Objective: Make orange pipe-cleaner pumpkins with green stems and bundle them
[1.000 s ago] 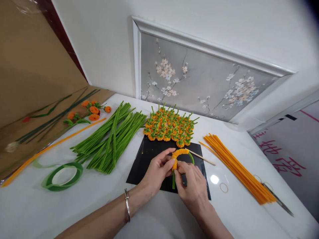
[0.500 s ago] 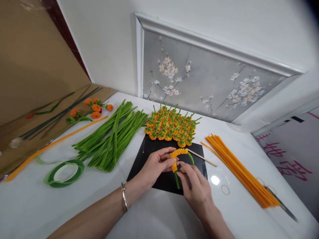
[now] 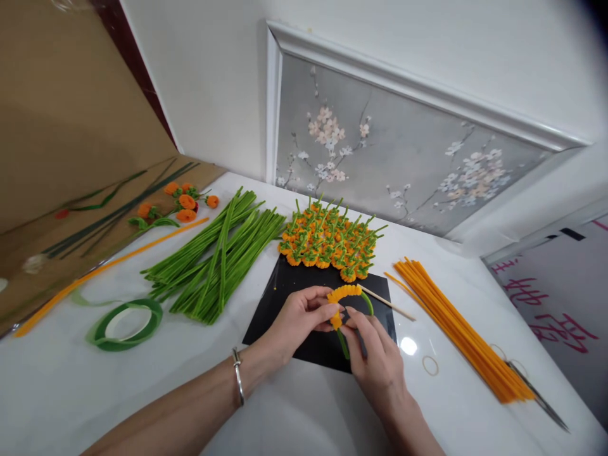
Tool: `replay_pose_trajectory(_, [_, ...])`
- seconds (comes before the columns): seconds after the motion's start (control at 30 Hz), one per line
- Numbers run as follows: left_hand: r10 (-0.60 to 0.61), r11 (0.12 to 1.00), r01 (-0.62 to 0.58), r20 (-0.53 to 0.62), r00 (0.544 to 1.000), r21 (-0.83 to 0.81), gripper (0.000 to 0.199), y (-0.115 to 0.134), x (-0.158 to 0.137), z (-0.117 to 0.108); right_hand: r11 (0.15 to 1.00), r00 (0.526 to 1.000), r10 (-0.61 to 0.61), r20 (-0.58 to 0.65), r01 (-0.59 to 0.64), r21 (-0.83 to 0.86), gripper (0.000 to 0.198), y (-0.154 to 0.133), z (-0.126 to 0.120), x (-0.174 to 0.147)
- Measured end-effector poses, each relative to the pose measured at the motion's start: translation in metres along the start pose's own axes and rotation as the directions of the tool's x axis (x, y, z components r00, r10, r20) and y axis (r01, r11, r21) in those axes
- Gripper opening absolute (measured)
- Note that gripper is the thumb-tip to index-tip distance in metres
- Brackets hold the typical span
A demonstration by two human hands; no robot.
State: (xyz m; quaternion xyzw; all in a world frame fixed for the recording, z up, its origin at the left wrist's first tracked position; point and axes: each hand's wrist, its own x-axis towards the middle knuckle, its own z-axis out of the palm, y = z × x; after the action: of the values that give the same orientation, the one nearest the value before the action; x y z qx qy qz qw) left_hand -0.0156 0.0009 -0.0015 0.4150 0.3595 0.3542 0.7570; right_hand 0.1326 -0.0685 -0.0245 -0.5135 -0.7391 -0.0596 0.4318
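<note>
Between my hands, over a black board, is a green pipe cleaner bent into an arc, with an orange pipe cleaner coil wound along part of it. My left hand pinches the orange coil at its left bend. My right hand is closed at the lower end of the arc, thumb and fingertips pressed near the green stem; exactly what they grip is partly hidden. A thin wooden stick lies just beyond my right hand. Many small orange flowers with green stems are massed at the board's far edge.
Green pipe cleaners lie in a pile at left, near a roll of green tape. Orange pipe cleaners lie at right, beside a rubber band and scissors. Finished orange flowers rest on cardboard.
The view has shifted slightly, moving everything a little. Both hands keep their hold on the bent piece; my right fingers have changed position slightly near its lower end.
</note>
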Motion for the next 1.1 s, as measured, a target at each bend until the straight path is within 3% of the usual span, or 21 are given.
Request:
replay_pose_trajectory(0.2, [0.113,0.991,-0.114,0.023,0.993,0.066,0.032,-0.006,0.001,0.000,1.000,0.999,-0.019,-0.038,0.018,-0.019,0.033,0.000,0.001,-0.001])
replay_pose_trajectory(0.5, [0.182,0.979,-0.183,0.018,0.983,0.088,0.029,-0.007,0.000,0.002,1.000,0.999,-0.028,-0.041,0.028,-0.010,0.032,-0.003,0.002,0.002])
replay_pose_trajectory(0.67, [0.171,0.982,-0.172,0.016,0.985,0.079,0.034,-0.007,-0.001,0.003,0.998,0.997,-0.050,-0.058,0.048,-0.042,0.039,0.000,0.001,-0.001])
replay_pose_trajectory(0.8, [0.119,0.992,-0.119,-0.001,0.993,0.052,0.028,-0.003,-0.001,0.002,0.995,0.996,-0.087,0.009,0.088,-0.046,0.044,0.001,0.001,-0.003])
replay_pose_trajectory(1.1, [0.028,0.986,-0.029,-0.004,1.000,-0.166,0.025,0.001,-0.002,0.000,0.970,0.974,-0.217,0.068,0.222,-0.094,0.051,0.013,-0.009,-0.001])
